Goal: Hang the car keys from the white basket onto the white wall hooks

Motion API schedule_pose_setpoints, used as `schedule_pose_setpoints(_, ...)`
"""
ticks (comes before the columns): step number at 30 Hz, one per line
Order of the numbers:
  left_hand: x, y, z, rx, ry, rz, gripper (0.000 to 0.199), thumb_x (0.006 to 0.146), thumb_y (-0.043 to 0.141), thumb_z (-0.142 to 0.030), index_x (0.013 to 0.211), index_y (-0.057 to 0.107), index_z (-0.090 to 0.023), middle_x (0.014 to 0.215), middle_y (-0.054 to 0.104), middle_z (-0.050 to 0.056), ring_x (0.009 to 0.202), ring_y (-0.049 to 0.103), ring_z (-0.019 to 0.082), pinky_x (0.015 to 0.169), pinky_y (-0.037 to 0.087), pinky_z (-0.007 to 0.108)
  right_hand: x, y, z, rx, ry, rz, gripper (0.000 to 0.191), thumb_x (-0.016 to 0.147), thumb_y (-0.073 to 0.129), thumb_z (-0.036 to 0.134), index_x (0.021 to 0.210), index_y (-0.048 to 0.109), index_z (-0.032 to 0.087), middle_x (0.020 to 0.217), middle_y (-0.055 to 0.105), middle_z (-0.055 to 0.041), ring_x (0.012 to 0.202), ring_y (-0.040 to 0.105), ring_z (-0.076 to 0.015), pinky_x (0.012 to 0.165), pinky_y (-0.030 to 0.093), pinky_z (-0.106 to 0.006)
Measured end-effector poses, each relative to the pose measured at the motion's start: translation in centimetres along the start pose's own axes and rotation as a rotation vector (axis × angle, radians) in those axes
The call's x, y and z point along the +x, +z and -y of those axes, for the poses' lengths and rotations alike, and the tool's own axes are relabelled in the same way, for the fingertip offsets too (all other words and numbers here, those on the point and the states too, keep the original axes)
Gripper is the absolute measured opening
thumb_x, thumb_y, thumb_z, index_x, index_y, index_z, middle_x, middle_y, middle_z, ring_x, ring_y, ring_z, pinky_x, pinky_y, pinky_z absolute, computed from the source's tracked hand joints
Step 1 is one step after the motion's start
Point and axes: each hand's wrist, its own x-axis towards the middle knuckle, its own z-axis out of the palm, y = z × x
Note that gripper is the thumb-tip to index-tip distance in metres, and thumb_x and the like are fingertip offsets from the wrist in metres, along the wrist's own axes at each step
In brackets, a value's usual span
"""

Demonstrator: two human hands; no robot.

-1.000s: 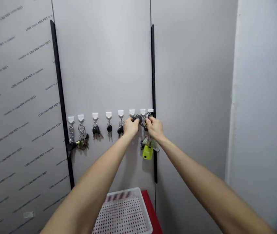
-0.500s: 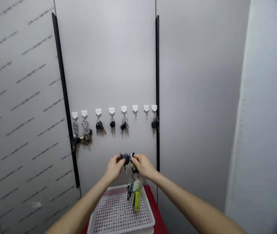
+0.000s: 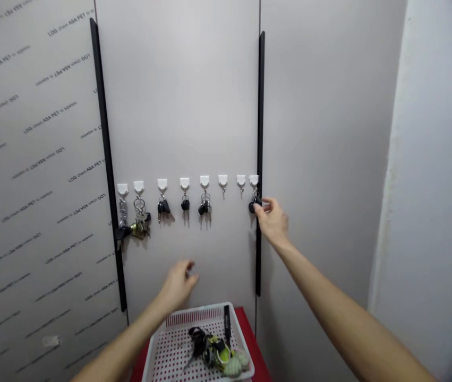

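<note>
My right hand [image 3: 270, 216] is up at the rightmost hook, thumb and fingers closed on a bunch of black-headed keys [image 3: 252, 207] that hangs there. Over the back of the white basket, my left hand [image 3: 180, 281] is slightly blurred, its fingers curved and apart with nothing in them. In the white basket [image 3: 154, 345] lies a bunch of keys [image 3: 213, 353] with a yellow-green tag, a pale green charm and a black strap.
A row of white hooks [image 3: 185, 183] runs across the pale door; several carry key bunches [image 3: 162, 207], and two hold none. Long black handles [image 3: 260, 132] stand along the door edges. The basket rests on a red surface [image 3: 249, 334].
The key bunch with the yellow-green tag has left my hands and now lies in the basket. My right hand has risen to the rightmost keys; my left hand has opened and moved slightly down-left.
</note>
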Motion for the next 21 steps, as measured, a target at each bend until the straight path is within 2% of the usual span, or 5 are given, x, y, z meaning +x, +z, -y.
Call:
schedule_pose_setpoints(2, 2.0, -3.0, -1.5, -0.036, 0.017, -0.241, 0.036, 0.065, 0.041, -0.028, 0.097, 0.044, -0.012, 0.095, 0.051, 0.009, 0.080, 0.049, 0.014, 0.073, 0.036, 0.026, 2.0, -0.6, 0.1, -0.136, 0.012, -0.060, 0.035, 0.062, 0.041, 0.040, 0.088, 0.051, 0.018, 0.074, 0.057, -0.0050, 0.065, 0.050, -0.0163, 0.054, 0.035, -0.026)
schedule_pose_setpoints(5, 4.3, -6.1, -3.2, -0.077, -0.018, -0.486, 0.042, 0.065, 0.043, -0.030, 0.102, 0.038, -0.013, 0.097, 0.049, 0.009, 0.083, 0.048, 0.015, 0.074, 0.036, 0.027, 3.0, -0.6, 0.1, -0.277, 0.003, 0.014, 0.027, 0.061, 0.043, 0.038, 0.077, 0.056, 0.020, 0.075, 0.058, -0.0051, 0.065, 0.051, -0.0172, 0.051, 0.033, -0.026)
schedule_pose_setpoints(14, 7.4, -6.4, -5.4, -0.209, -0.124, -0.469, 0.048, 0.063, 0.046, -0.029, 0.107, 0.035, -0.012, 0.097, 0.052, 0.012, 0.086, 0.050, 0.016, 0.073, 0.037, 0.026, 5.5, -2.5, 3.9, -0.050, -0.215, -0.104, 0.025, 0.065, 0.041, 0.030, 0.078, 0.056, 0.015, 0.070, 0.059, -0.0051, 0.060, 0.050, -0.0131, 0.056, 0.036, -0.024)
schedule_pose_setpoints(17, 8.5, -6.3, -5.6, -0.248, -0.173, -0.469, 0.039, 0.062, 0.047, -0.029, 0.097, 0.044, -0.013, 0.087, 0.057, 0.010, 0.081, 0.052, 0.017, 0.069, 0.038, 0.026, 3.5, -1.7, 5.0, 0.036, -0.280, 0.149, 0.020, 0.064, 0.044, 0.026, 0.074, 0.055, 0.014, 0.068, 0.059, -0.0038, 0.058, 0.050, -0.0112, 0.056, 0.036, -0.022)
schedule_pose_setpoints(21, 9.5, -6.2, -5.2, -0.309, -0.175, -0.421, 0.019, 0.064, 0.043, -0.026, 0.071, 0.054, -0.014, 0.068, 0.060, 0.007, 0.065, 0.055, 0.015, 0.060, 0.040, 0.025, -3.4, 2.2, 3.4, -0.014, -0.323, 0.658, 0.016, 0.064, 0.042, 0.022, 0.067, 0.055, 0.013, 0.062, 0.058, -0.0030, 0.054, 0.048, -0.0102, 0.052, 0.035, -0.020)
